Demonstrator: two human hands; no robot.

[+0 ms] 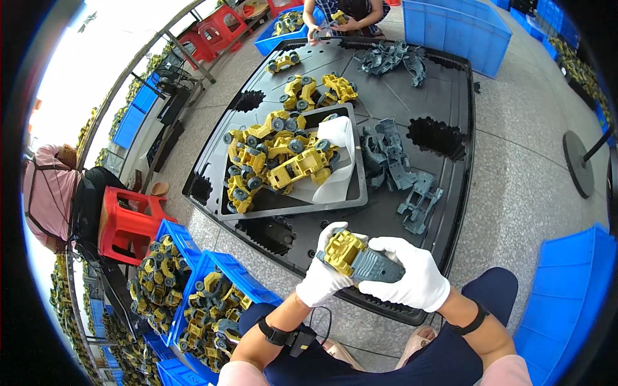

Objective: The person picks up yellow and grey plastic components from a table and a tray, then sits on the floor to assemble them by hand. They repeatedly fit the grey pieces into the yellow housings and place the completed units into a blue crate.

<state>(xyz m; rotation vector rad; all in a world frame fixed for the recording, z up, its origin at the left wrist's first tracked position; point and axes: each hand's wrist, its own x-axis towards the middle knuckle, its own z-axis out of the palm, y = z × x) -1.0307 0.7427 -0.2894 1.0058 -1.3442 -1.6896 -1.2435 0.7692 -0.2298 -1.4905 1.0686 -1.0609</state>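
Note:
Both my hands wear white gloves and meet over the near edge of a black plastic pallet-like table. Between them is a toy truck with a yellow part and a ribbed grey part. My left hand is closed round its yellow end. My right hand grips the grey end, thumb along its side. Just beyond lies a grey plastic chassis part, with more grey parts behind it. A black tray holds a heap of yellow toy vehicles with grey wheels and a white sheet.
More yellow vehicles and grey parts lie farther back. Across the table, another person's hands hold a yellow piece. Blue crates of toys stand at my left, a blue crate at my right. A red stool stands left.

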